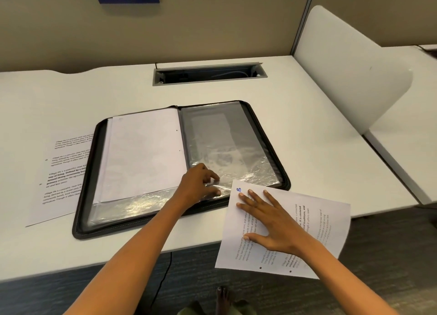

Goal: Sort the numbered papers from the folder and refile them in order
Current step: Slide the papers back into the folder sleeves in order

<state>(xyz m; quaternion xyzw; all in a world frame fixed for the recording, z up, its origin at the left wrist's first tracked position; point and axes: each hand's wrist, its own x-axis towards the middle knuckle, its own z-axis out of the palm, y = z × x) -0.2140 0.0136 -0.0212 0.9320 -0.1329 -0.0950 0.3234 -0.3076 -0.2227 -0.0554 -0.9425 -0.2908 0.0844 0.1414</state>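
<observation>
Head view: your left hand (201, 182) pinches the near edge of the clear sleeve (231, 149) in the open folder (179, 168), fingers curled on the plastic. Your right hand (267, 222) lies flat and spread on the sheet marked 8 (283, 232), pressing it, not gripping. That sheet sits right of the left hand, half off the bench (319, 130) edge. Risk: lift the palm and it tips to the floor. More printed sheets (63, 172) lie left of the folder. The sleeve looks crinkled, so the paper may snag going in.
</observation>
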